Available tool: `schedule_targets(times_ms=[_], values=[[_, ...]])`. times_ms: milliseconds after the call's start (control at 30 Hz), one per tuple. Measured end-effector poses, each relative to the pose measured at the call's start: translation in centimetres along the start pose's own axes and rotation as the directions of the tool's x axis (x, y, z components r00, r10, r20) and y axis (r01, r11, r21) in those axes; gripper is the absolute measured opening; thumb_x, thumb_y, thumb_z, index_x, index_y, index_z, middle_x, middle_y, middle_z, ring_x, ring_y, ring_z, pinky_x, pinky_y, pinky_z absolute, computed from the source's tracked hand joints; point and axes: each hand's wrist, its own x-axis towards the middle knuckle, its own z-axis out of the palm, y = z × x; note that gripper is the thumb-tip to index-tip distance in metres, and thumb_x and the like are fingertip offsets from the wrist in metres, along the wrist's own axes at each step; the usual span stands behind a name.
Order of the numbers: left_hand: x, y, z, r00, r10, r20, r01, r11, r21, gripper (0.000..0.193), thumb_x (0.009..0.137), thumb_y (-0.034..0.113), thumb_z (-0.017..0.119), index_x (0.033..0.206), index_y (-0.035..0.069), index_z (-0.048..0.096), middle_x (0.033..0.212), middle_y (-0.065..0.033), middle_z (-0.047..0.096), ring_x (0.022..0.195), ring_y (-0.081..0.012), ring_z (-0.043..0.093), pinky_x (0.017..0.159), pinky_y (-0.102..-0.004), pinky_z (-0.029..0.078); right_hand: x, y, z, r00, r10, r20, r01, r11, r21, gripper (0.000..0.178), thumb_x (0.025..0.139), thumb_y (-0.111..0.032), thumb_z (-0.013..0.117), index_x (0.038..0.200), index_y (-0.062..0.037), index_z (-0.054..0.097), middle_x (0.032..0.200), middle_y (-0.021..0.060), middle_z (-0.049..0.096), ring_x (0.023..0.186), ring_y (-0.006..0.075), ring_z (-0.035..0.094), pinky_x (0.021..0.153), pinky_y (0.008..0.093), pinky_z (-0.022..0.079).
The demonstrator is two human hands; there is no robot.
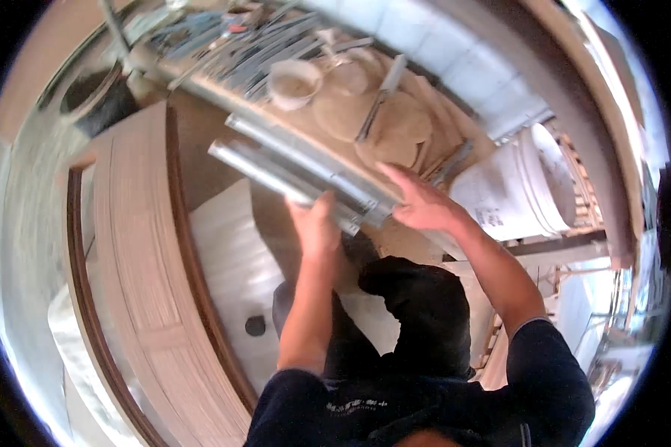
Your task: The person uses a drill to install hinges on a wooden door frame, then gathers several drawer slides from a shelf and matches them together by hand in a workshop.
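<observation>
A long silver metal rail (268,173) slants across the middle, and my left hand (314,223) is closed around it near its lower right end. Just beyond it, roughly parallel, is a second silver rail (298,155) along the bench edge. Beside that rail's right end is my right hand (429,205), fingers apart and the index finger stretched toward the bench. Whether its lower fingers touch the rail, I cannot tell.
The cluttered bench (265,112) holds several grey strips (276,45), a white bowl (294,83) and brown round sheets (395,127). A white bucket (499,190) lies tilted at right. Wooden panels (138,246) stand at left, a dark bin (101,97) behind them.
</observation>
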Motion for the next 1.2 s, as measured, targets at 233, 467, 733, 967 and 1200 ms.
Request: schedule_targets(times_ms=[233,467,733,967,1200], values=[[-3.6,2.5,2.5,0.998,0.046,0.037,-0.047,0.998,0.036,0.065,0.078,0.001,0.073,0.136,0.008,0.047,0.119,-0.0043,0.060,0.107,-0.0193,0.059,0.098,-0.0374,0.049,-0.4,-8.9,0.6,0.979,-0.073,0.191,0.130,0.943,-0.308,0.096,0.080,-0.025,0.076,0.154,0.0044,0.021,0.145,0.0321,0.044,0.135,0.0406,0.047,0.113,0.0437,0.039],[-7.5,8.0,2.1,0.990,-0.003,0.141,-0.024,0.982,0.186,0.053,0.093,0.006,0.059,0.141,0.001,0.039,0.134,-0.0197,0.054,0.119,-0.0302,0.059,0.100,-0.0459,0.051,-1.3,-13.4,4.1,0.886,-0.450,-0.109,0.365,0.824,-0.432,0.065,0.079,-0.034,0.077,0.115,0.0117,0.049,0.091,0.0253,0.060,0.074,0.0394,0.064,0.066,0.0475,0.052],[-13.4,12.1,12.8,0.873,0.219,0.436,-0.282,0.956,0.084,0.073,0.094,0.014,0.064,0.154,0.003,0.024,0.151,-0.0202,0.041,0.132,-0.0317,0.048,0.112,-0.0481,0.041,-11.4,-20.8,-7.2,0.908,-0.376,-0.186,0.258,0.850,-0.459,0.070,0.078,-0.029,0.071,0.130,0.0093,0.043,0.094,0.0257,0.060,0.072,0.0406,0.066,0.064,0.0477,0.053],[-16.6,16.8,31.1,0.392,-0.032,0.919,-0.102,0.992,0.078,0.076,0.090,0.014,0.072,0.150,-0.003,0.029,0.144,-0.0171,0.045,0.131,-0.0277,0.047,0.110,-0.0422,0.038,-23.5,-25.8,-20.4,0.844,-0.141,-0.517,-0.029,0.951,-0.308,0.073,0.072,-0.027,0.078,0.132,0.0013,0.048,0.108,0.0256,0.066,0.103,0.0371,0.067,0.090,0.0440,0.055],[-19.1,14.1,32.4,0.302,-0.172,0.938,0.108,0.983,0.146,0.059,0.096,0.003,0.060,0.149,-0.003,0.035,0.142,-0.0218,0.052,0.128,-0.0300,0.055,0.104,-0.0421,0.048,-31.4,-23.8,-30.1,0.612,0.132,-0.780,-0.523,0.807,-0.273,0.078,0.063,-0.029,0.077,0.126,0.0097,0.055,0.102,0.0197,0.067,0.094,0.0254,0.064,0.085,0.0354,0.052]])
